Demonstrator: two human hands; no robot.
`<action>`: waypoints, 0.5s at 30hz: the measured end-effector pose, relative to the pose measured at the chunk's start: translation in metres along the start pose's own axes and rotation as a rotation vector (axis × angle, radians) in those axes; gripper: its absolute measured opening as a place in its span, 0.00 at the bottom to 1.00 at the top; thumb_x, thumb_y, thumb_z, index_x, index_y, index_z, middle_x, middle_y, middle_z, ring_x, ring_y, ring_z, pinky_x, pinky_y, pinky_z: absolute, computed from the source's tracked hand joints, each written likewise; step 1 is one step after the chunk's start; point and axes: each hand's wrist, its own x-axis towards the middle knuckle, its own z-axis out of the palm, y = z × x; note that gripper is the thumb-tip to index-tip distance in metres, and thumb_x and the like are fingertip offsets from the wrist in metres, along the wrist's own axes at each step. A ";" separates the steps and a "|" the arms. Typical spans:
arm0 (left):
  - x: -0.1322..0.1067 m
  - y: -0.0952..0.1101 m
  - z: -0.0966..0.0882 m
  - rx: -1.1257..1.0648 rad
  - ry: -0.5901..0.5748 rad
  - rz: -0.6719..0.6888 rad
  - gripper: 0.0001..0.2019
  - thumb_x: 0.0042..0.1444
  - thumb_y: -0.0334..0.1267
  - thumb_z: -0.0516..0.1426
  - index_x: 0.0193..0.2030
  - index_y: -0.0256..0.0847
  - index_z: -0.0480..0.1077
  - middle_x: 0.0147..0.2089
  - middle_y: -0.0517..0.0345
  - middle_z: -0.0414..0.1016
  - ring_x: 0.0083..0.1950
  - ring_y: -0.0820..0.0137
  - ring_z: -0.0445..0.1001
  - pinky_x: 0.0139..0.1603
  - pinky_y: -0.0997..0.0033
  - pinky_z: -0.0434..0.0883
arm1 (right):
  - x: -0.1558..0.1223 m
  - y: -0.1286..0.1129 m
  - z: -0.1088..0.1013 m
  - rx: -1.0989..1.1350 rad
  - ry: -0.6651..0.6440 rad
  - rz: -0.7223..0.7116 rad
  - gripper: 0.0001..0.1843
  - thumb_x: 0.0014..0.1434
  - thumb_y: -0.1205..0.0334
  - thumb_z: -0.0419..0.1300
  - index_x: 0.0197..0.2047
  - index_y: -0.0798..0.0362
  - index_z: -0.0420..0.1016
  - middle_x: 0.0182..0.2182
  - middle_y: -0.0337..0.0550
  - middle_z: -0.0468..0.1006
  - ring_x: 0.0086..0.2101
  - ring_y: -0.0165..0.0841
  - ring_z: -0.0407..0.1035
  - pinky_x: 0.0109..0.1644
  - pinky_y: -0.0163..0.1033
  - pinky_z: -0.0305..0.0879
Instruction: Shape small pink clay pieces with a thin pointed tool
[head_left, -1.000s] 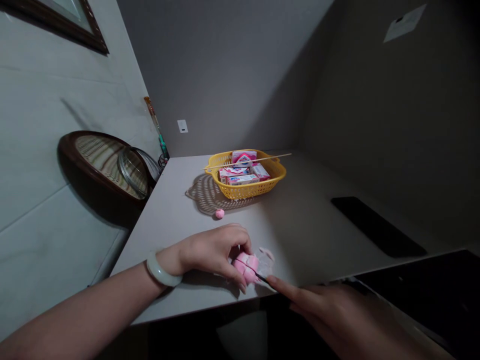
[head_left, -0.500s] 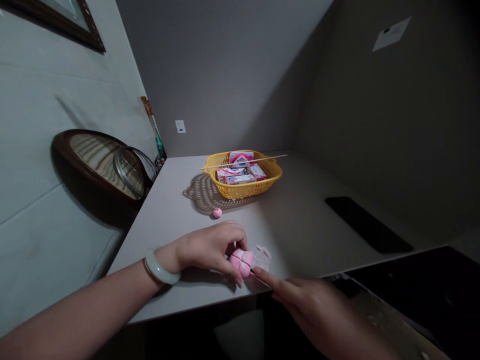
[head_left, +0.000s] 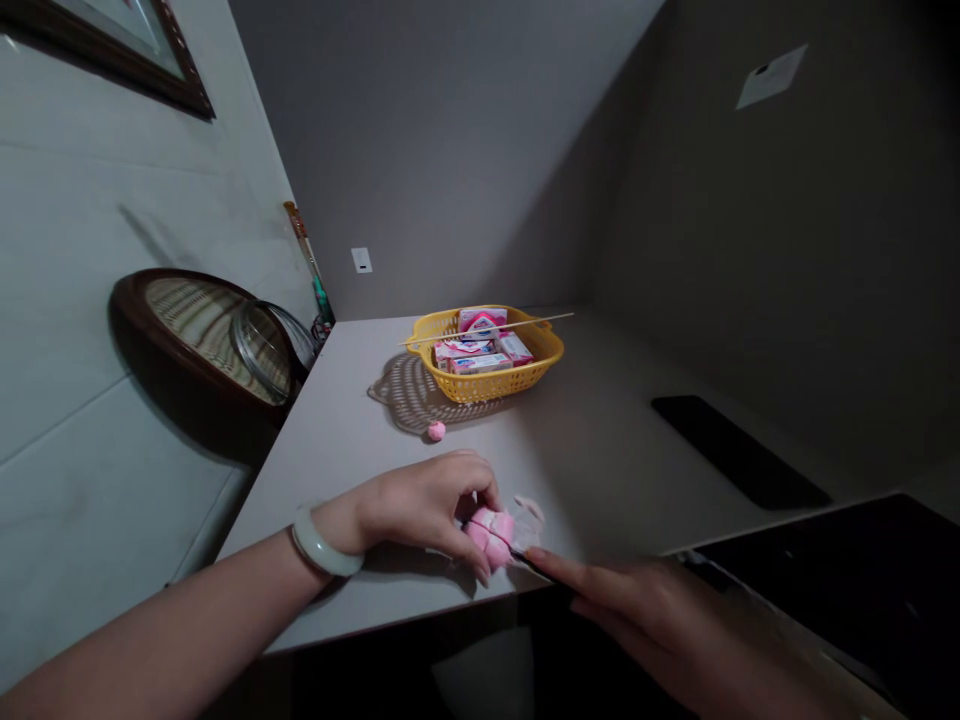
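Near the front edge of the table [head_left: 330, 610], a rounded pink lump [head_left: 491, 540] with whitish patches has a dark line running across its top. My left hand [head_left: 435, 505], with a pale bangle at its wrist, grips the lump from the left between thumb and fingers. From the right, my right hand [head_left: 630, 595] holds a thin dark knife [head_left: 536, 567], index finger stretched along it. The blade lies in the line across the lump; its handle is mostly hidden by the hand. A crumpled clear wrapper [head_left: 529, 520] lies just behind the lump.
A small pink ball [head_left: 436, 431] sits further back. Beyond it stands a yellow basket [head_left: 480, 388] of pink-and-white boxes, a thin stick [head_left: 487, 328] across its rim. A dark flat slab [head_left: 739, 450] lies at right; a round woven tray [head_left: 195, 340] leans at left.
My right hand has drawn back toward the right and down, showing more of the dark knife. My left hand still grips the pink lump. The view has shifted slightly.
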 end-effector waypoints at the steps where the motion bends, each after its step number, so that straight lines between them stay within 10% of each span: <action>1: 0.000 0.000 0.000 -0.013 -0.005 0.012 0.29 0.39 0.56 0.72 0.40 0.37 0.73 0.37 0.57 0.70 0.38 0.68 0.65 0.37 0.72 0.64 | -0.001 -0.001 -0.006 0.035 -0.047 0.008 0.29 0.67 0.63 0.52 0.67 0.28 0.63 0.39 0.30 0.84 0.33 0.29 0.77 0.37 0.30 0.70; 15: 0.001 -0.002 -0.001 -0.020 0.011 -0.019 0.29 0.38 0.58 0.71 0.38 0.38 0.71 0.36 0.59 0.69 0.36 0.70 0.64 0.35 0.72 0.62 | -0.003 -0.011 -0.013 0.071 -0.108 0.083 0.28 0.68 0.62 0.48 0.68 0.28 0.63 0.35 0.33 0.83 0.28 0.31 0.75 0.32 0.32 0.69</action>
